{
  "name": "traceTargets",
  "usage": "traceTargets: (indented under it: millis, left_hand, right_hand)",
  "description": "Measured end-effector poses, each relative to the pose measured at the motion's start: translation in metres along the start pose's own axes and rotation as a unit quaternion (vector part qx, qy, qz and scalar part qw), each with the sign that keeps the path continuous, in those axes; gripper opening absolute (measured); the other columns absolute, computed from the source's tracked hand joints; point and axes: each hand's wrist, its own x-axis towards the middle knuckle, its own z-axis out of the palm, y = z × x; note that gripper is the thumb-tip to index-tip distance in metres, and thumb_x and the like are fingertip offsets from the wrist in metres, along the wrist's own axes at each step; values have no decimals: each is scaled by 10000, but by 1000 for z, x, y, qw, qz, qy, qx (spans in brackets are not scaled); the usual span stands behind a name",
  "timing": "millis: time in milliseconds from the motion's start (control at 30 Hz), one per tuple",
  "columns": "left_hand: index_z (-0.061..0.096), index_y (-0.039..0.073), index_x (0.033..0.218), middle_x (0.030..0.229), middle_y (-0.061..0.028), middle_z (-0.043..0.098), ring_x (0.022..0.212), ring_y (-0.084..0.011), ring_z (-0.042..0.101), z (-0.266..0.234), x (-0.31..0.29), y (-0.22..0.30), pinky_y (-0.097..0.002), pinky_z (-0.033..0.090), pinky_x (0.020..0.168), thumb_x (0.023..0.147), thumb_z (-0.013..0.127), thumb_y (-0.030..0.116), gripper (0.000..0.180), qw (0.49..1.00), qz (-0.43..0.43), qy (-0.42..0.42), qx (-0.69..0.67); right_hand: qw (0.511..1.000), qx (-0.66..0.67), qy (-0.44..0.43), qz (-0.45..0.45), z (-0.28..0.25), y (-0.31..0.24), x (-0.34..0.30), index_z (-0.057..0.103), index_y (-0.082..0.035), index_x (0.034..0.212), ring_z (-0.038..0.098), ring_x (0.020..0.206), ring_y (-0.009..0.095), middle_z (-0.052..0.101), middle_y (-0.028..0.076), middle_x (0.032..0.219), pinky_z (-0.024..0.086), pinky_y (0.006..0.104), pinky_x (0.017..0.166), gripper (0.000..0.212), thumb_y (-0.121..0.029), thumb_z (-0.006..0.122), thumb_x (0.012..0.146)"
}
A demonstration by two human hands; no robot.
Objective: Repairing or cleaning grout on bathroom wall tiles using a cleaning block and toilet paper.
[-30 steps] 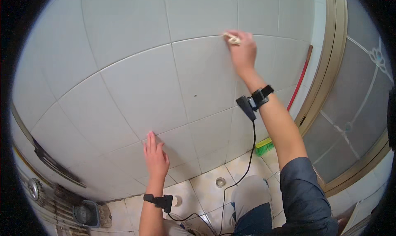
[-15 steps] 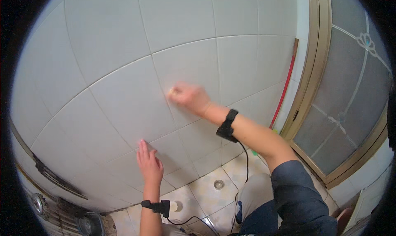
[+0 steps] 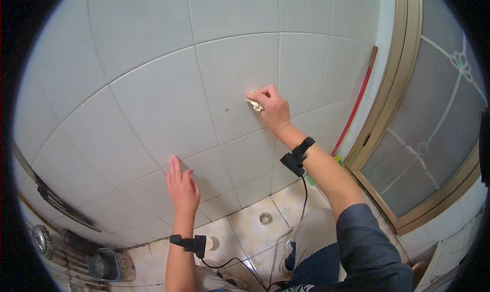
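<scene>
My right hand (image 3: 274,108) pinches a small crumpled cream cloth (image 3: 254,105) against the white tiled wall (image 3: 148,103). Its fingers are closed round the cloth, so only part of it shows. To the left of that hand, a small dark mark (image 3: 227,109) shows on the same tile. Lower and further left, my left hand (image 3: 182,189) is open and holds nothing. Its outstretched fingertips touch the wall near a grout line. Black straps with small boxes and cables sit on both wrists.
A red stick (image 3: 352,115) leans in the right corner beside a gold-framed frosted glass door (image 3: 423,113). Below, the tiled floor has a round drain (image 3: 265,219) and a small white cup-like thing (image 3: 208,243). A dark basin (image 3: 104,265) stands at lower left.
My right hand has moved to the right across the tile with the cloth, uncovering the dark mark. My left hand stays at the same place on the wall. The view has shifted slightly.
</scene>
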Motion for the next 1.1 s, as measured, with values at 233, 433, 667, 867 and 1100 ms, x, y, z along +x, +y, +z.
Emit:
traceTargets:
  millis: [233,433,667,867,1100]
  left_hand:
    - [542,17,932,1416,-207,245,1309,-348,245,35,3,-2,-445,259,1038,645,517,-78,303,998,35,20,-39]
    - [478,12,1128,1420,-196,236,1290,-353,278,22,-14,-41,-423,322,1000,681,479,-107,463,998,-5,-11,-66]
    - [522,22,1095,1441,-170,204,1299,-331,278,38,-24,-8,-402,317,1015,713,551,-68,393,996,88,-9,23]
    - [512,29,1041,1417,-194,238,1284,-369,279,27,-9,-4,-442,336,983,721,519,-68,335,995,79,-5,56]
    - [518,37,1051,1428,-182,229,1294,-359,267,22,-14,-15,-435,350,958,723,521,-68,343,992,106,-3,70]
  right_hand:
    - [987,5,159,30,-32,14,72,647,-176,864,572,752,255,544,82,842,474,367,651,123,-132,623,752]
    - [936,282,-44,208,32,-10,-10,589,-133,863,581,785,240,564,70,867,480,353,679,97,-195,539,808]
    - [988,-14,155,-15,15,1,40,610,-162,731,570,696,218,515,60,797,489,343,564,13,-170,617,725]
    - [973,133,179,50,63,-31,39,581,-150,764,552,652,216,508,77,808,470,333,499,81,-152,617,692]
    - [984,-61,49,-157,64,-37,-13,539,-115,681,552,699,198,503,77,782,448,314,463,108,-158,633,653]
